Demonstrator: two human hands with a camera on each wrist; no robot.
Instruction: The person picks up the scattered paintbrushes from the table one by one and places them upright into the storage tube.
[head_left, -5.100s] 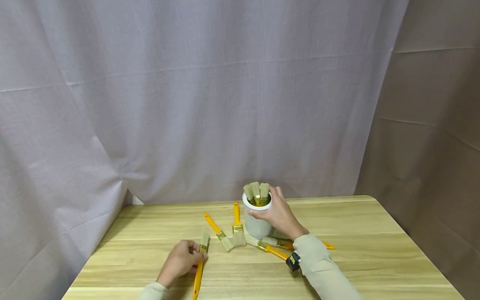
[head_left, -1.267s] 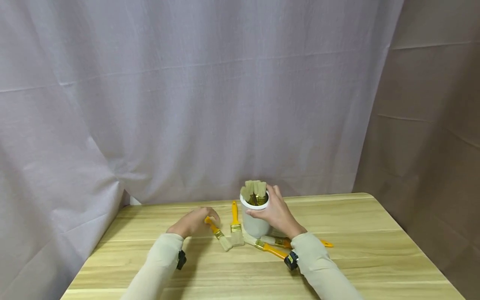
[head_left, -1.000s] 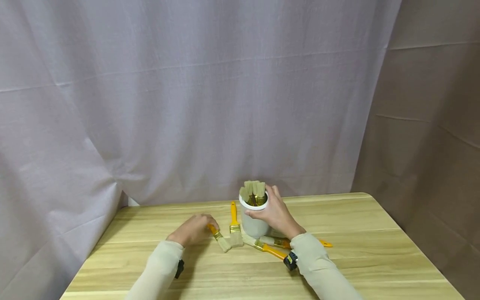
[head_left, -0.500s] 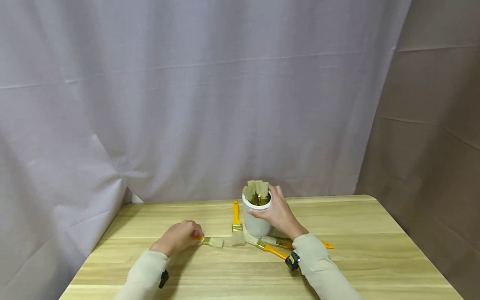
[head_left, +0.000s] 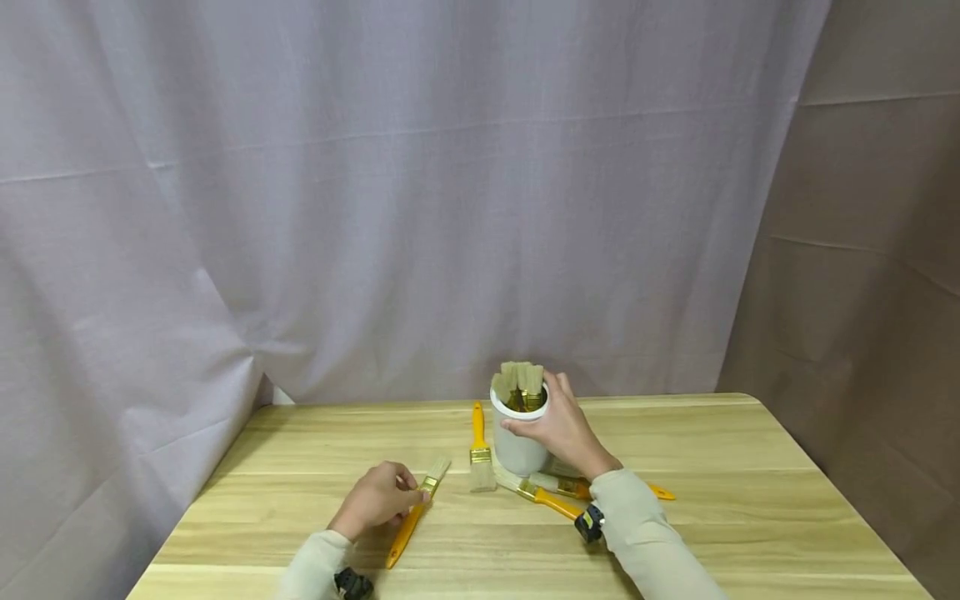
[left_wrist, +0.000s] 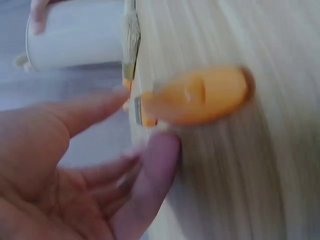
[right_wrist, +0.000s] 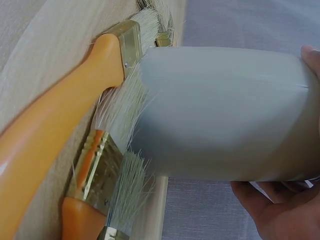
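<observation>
Fingers of the right hand (head_left: 558,427) wrap the white cup (head_left: 519,446) of brushes on the table (head_left: 750,500); keep it steady. Left hand (head_left: 375,502) seemingly pinches a yellow-handled brush (head_left: 412,515) near its ferrule; wrist view blurred. Tilt handle-first for entry.

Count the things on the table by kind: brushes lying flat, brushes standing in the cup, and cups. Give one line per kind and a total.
Brushes lying on the table: 4, one held by the left hand, one left of the cup, two by the right wrist.
Brushes standing in the cup: about 3; the heads overlap.
White cups: 1, held by the right hand.
Total: about 8.
</observation>
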